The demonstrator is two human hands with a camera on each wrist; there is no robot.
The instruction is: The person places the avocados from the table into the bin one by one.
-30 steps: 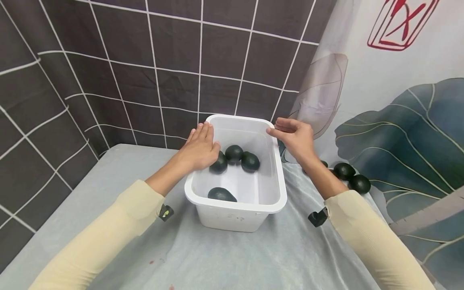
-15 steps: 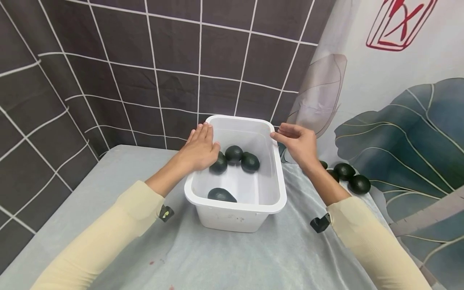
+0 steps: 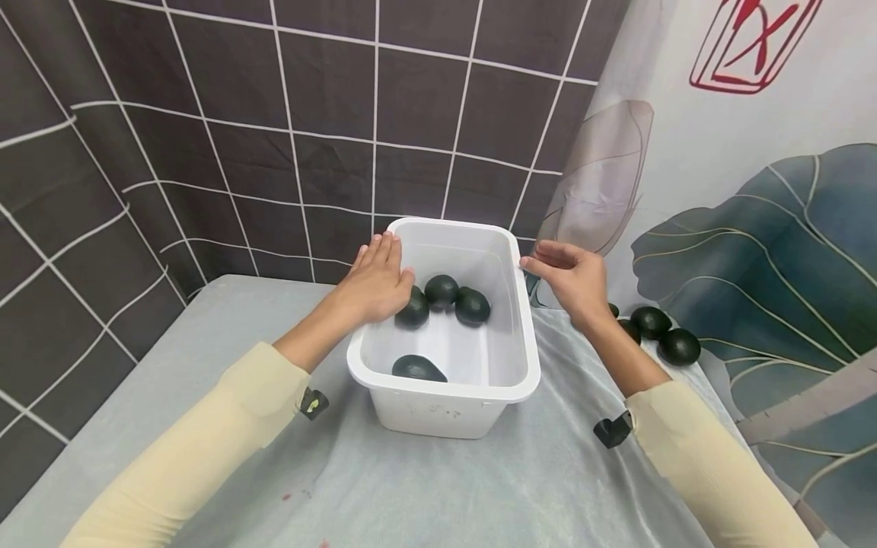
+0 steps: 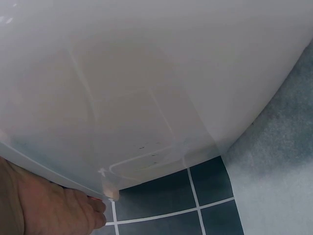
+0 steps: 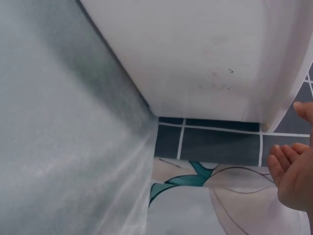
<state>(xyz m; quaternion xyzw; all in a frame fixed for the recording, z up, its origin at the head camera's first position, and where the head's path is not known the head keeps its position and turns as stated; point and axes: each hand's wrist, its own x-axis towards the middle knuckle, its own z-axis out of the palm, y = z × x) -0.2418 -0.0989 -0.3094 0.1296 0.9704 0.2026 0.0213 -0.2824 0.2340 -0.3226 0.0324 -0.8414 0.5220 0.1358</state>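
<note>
A white plastic tub (image 3: 438, 411) stands on the cloth-covered table with several dark green avocados (image 3: 472, 307) inside. My left hand (image 3: 373, 285) lies over the tub's left rim, its fingers straight and together, with the thumb toward the inside. One avocado (image 3: 413, 310) is partly hidden behind that hand. My right hand (image 3: 572, 283) is at the far right corner of the rim, thumb tip close to the edge. In the right wrist view this hand (image 5: 296, 176) has its fingers loosely bent, a gap between them and the thumb, and holds nothing.
More avocados (image 3: 678, 347) lie at the right on the table, partly behind my right forearm. A dark curtain with white grid lines (image 3: 329, 167) hangs behind the tub. A patterned curtain (image 3: 754, 304) hangs along the right side. Grey-blue cloth (image 3: 425, 495) covers the table.
My right hand has moved outward to the right and slightly toward me, from over the rim to just outside it. The left hand, tub and avocados look the same.
</note>
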